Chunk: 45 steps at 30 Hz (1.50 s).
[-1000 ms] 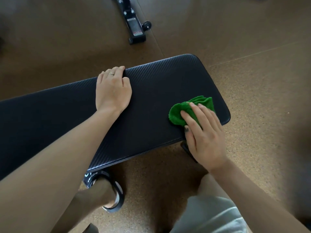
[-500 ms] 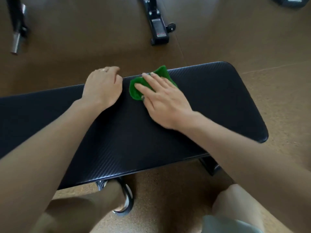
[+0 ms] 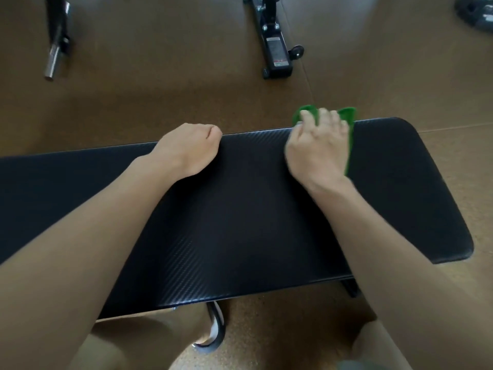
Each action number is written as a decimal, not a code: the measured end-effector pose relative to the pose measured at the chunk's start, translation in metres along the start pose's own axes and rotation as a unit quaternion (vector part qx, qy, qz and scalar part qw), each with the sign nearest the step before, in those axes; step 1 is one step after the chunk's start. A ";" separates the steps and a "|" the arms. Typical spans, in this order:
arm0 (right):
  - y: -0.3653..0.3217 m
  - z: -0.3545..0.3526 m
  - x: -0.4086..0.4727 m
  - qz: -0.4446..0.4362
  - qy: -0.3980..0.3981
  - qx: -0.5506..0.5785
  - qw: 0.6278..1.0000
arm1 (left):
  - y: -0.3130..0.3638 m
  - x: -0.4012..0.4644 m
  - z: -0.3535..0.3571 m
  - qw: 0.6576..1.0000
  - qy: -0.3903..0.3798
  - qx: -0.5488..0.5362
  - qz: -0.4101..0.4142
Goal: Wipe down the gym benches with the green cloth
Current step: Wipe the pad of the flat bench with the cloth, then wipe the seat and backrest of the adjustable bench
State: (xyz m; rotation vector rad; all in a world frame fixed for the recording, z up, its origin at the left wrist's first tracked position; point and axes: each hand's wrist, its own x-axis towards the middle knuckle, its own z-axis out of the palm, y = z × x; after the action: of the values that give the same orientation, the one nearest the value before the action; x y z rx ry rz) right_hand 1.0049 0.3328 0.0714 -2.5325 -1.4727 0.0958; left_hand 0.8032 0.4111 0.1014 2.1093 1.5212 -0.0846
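A black padded gym bench point(image 3: 240, 209) with a woven texture runs across the view. My right hand point(image 3: 317, 148) presses the green cloth point(image 3: 348, 121) onto the bench's far edge, right of centre. Parts of the cloth stick out past my fingers and over the edge. My left hand point(image 3: 189, 148) grips the far edge of the bench left of the cloth, its fingers curled over the rim and hidden.
The floor point(image 3: 160, 89) is brown cork. Beyond the bench stand a black equipment base with a small wheel point(image 3: 277, 54) and a metal bar end point(image 3: 53, 57) at the far left. A dark object point(image 3: 477, 14) lies at top right. My shoe point(image 3: 213, 332) shows below the bench.
My right hand has slid the cloth from beside my left hand rightward to the far edge of the bench. My left hand has stayed gripping that edge.
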 end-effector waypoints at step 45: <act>0.052 -0.288 -0.062 0.355 -0.344 0.709 0.503 | 0.242 -0.129 -0.179 0.972 -0.189 -0.022 0.137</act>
State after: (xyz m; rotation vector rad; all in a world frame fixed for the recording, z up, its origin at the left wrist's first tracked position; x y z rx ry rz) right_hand 1.0644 0.2121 0.3383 -1.2800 0.0990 1.7174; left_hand 0.9287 0.3266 0.3919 2.1001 0.9951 -0.3293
